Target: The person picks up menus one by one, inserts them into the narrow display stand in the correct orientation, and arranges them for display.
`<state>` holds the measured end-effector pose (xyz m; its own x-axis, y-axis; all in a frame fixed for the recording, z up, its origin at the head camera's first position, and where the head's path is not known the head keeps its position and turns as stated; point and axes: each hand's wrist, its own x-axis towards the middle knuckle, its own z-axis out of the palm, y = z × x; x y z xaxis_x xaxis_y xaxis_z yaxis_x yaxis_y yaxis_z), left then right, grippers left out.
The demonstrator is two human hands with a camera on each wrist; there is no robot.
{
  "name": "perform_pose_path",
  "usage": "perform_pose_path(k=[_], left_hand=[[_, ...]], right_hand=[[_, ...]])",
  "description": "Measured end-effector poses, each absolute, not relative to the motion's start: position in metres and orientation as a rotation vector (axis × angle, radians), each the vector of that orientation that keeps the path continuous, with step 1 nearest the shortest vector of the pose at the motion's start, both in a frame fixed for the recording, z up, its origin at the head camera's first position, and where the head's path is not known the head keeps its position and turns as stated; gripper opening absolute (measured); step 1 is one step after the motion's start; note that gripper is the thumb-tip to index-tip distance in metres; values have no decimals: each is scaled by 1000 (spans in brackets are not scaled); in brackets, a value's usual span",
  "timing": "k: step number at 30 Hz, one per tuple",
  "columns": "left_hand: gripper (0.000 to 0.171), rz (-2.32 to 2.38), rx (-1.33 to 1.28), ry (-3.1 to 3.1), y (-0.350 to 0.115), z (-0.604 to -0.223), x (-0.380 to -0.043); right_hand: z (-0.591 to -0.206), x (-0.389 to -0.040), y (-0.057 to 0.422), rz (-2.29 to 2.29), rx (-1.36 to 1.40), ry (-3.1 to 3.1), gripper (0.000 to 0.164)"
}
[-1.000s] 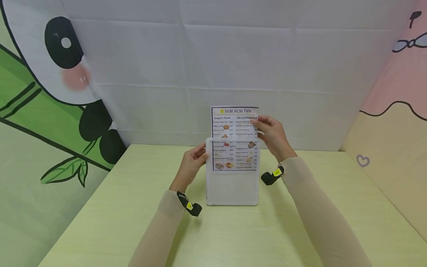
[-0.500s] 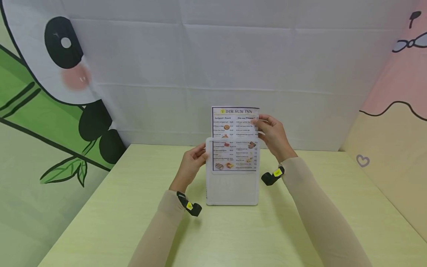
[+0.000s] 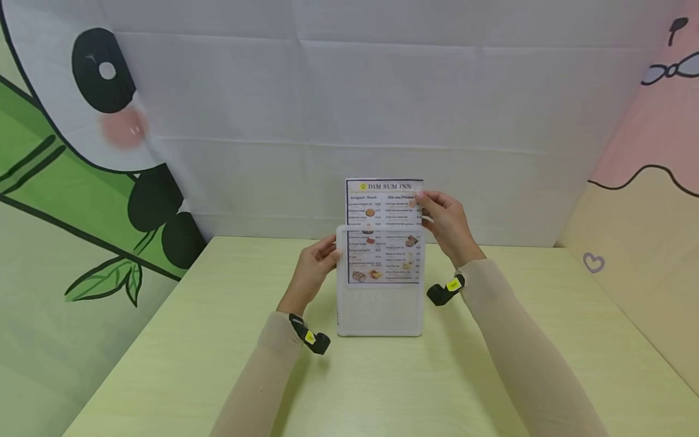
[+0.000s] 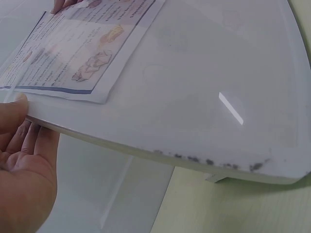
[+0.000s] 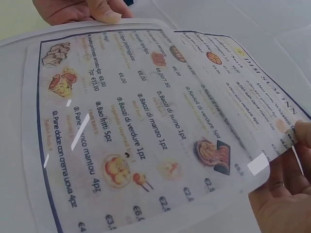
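White cloth backdrop (image 3: 349,97) behind the menu (image 3: 382,212)

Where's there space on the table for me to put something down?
The table is bare between the left sleeve and the patterned left wall, between the right sleeve and the cream right wall, and in front of the pale holder, between the sleeves. It's crowded in the middle: the left hand grips the holder while the right hand pinches the menu.
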<state>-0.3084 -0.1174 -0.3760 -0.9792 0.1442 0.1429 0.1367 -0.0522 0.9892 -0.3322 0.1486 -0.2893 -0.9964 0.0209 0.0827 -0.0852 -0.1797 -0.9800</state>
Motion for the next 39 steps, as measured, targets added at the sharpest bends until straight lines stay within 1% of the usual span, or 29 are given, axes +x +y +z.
perform_pose_path(k=[14,20,22,34,39], left_hand=[[46,2237,333,2176,-119,-377,-310],[46,2237,335,2178,-120,-377,-310],[46,2242,332,2175,-119,-377,-309],[47,2248,360,2172,-119,-377,-308],[47,2241,361,2177,-120,-376,-307]], right_hand=[[-290,-330,148,2386,111,-1919,28],[-288,-330,150,2359,120,-1956,46],[-288,-330,151,2344,113,-1978,49],[-283,-330,151,2293,51,-2002,44],[-281,-330,151,2286,12,-1973,35]])
